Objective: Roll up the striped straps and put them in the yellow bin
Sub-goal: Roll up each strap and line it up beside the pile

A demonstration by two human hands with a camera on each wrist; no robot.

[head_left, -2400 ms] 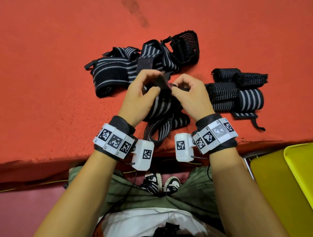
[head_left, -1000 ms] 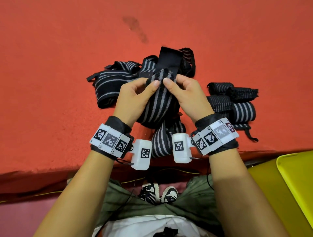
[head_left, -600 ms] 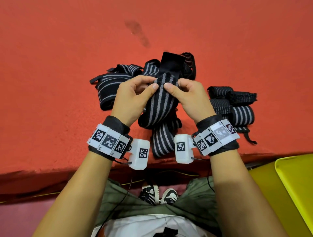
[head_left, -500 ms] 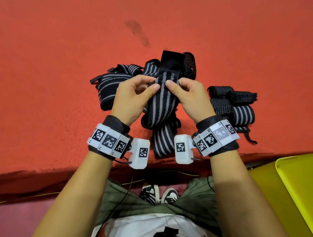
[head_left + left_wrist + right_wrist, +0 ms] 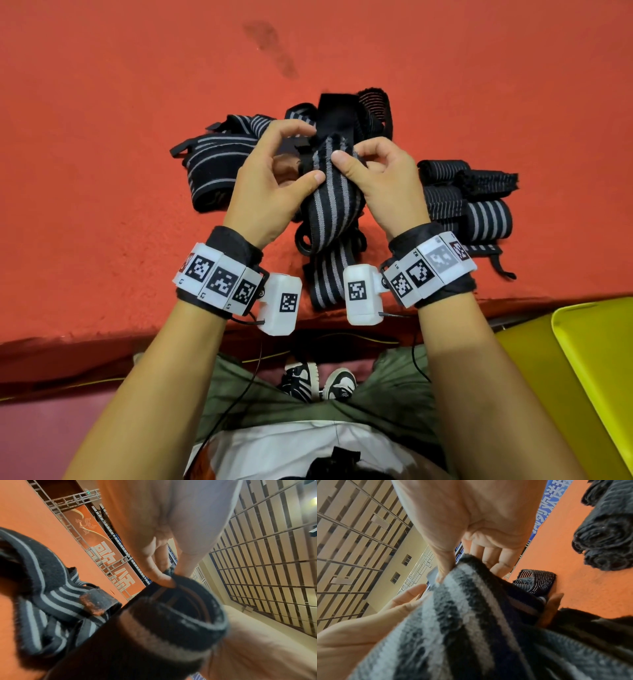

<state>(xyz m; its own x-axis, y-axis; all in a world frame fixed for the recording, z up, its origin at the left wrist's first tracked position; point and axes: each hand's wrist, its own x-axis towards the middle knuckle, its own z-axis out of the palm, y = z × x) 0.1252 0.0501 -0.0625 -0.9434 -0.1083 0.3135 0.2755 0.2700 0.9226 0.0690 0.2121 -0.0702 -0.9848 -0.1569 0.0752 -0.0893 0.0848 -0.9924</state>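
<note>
Pinching the top edge of one striped strap (image 5: 330, 202) at frame centre, my right hand (image 5: 383, 185) has thumb and curled fingers clamped on it. My left hand (image 5: 270, 185) grips the same strap's left edge. Loose straps (image 5: 212, 164) lie upper left on the red mat (image 5: 102, 137), rolled straps (image 5: 479, 212) sit right, and the yellow bin (image 5: 596, 370) fills the lower right corner.

We wear a black band (image 5: 236, 245) on each bare forearm, and each band carries a row of white blocks (image 5: 219, 279) printed with black square codes. Just beside each row, on the inner side, sits a white camera box (image 5: 281, 303) with a thin black cable. Below the bands we see olive shorts (image 5: 239, 387), a white top (image 5: 274, 448) and black-and-white sneakers (image 5: 317, 378).
</note>
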